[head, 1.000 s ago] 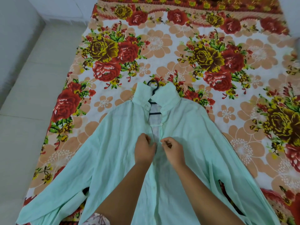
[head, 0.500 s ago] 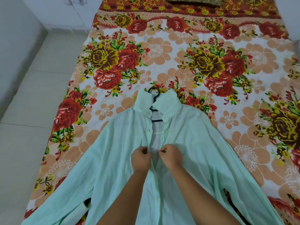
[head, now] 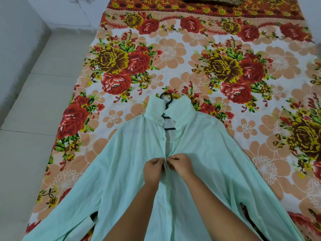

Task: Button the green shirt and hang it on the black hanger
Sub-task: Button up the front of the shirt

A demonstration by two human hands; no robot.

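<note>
1. The green shirt [head: 121, 171] lies front-up on a bed covered by a floral bedsheet [head: 173, 54]. Its collar [head: 182, 110] points away from the person and its sleeves spread out to both sides.
2. The black hanger [head: 167, 98] sits inside the shirt. Its hook pokes out past the collar, and a short stretch of its bar shows in the open neck.
3. From the hands up to the collar the shirt's two front edges stand apart, showing the inside of the back panel. Below the hands the edges lie together.
4. A small button [head: 163, 138] sits on the left front edge, between the hands and the collar.
5. The left hand [head: 153, 168] is at mid-chest on the shirt, its grip closed in a pinch on the left front edge.
6. The right hand [head: 181, 164] is just across from it, its grip likewise closed in a pinch on the right front edge. The fingertips of the two hands are almost touching over the opening.
7. Both bare forearms lie over the lower front of the shirt.
8. Left of the shirt, past the bed's edge, is a pale tiled floor [head: 34, 119] running up to a white wall [head: 17, 40].
9. Far beyond the collar, at the head of the bed, lies a dark patterned cloth [head: 208, 0]. It is only partly in view.
</note>
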